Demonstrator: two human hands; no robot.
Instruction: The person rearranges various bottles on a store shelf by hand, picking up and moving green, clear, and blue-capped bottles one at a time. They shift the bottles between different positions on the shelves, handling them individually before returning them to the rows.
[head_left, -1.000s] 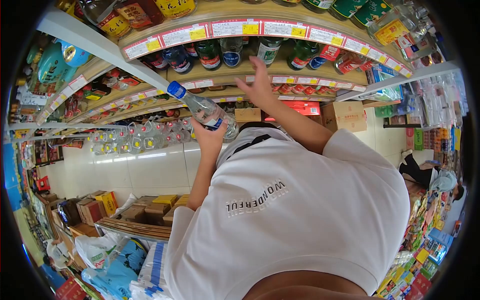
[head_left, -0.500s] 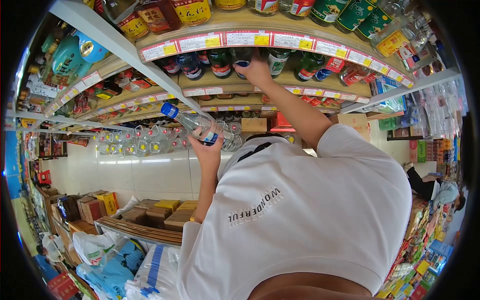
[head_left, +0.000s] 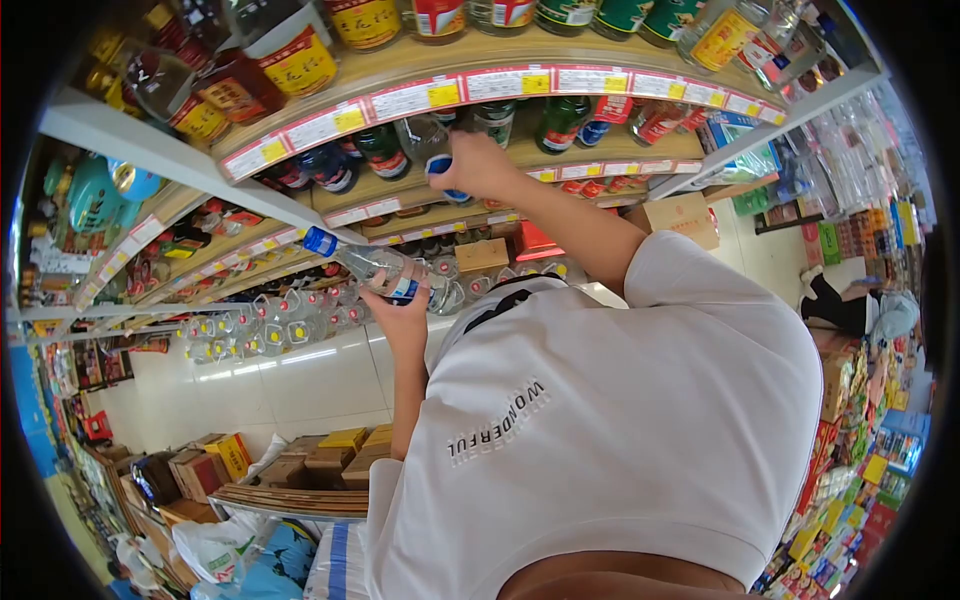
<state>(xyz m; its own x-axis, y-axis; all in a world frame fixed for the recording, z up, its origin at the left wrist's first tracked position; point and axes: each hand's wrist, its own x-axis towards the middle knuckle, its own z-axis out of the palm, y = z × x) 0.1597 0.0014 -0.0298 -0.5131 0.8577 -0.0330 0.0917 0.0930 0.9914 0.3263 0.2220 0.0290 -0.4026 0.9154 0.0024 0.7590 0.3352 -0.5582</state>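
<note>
My left hand (head_left: 398, 312) is wrapped round a clear glass bottle (head_left: 362, 266) with a blue cap and a blue label. It holds that bottle tilted in front of the shelves, cap toward the upper left. At the second shelf, my right hand (head_left: 480, 165) is closed on another clear bottle (head_left: 425, 138) with a blue-and-white label. The base of this bottle sticks out over the shelf's front edge, and its top is hidden under the shelf above. Green bottles (head_left: 381, 156) and a dark blue bottle (head_left: 328, 170) stand beside it.
The upper shelf's edge (head_left: 415, 97) carries price tags, with several liquor bottles above. A white shelf post (head_left: 190, 150) stands at left. Large clear jugs (head_left: 272, 335) line the floor. Cardboard boxes (head_left: 330, 462) lie behind on the left. Another person (head_left: 850, 312) is at far right.
My right hand has drawn its bottle outward from the shelf, so the blue label now shows. The left hand still holds its bottle. The whole view has turned slightly.
</note>
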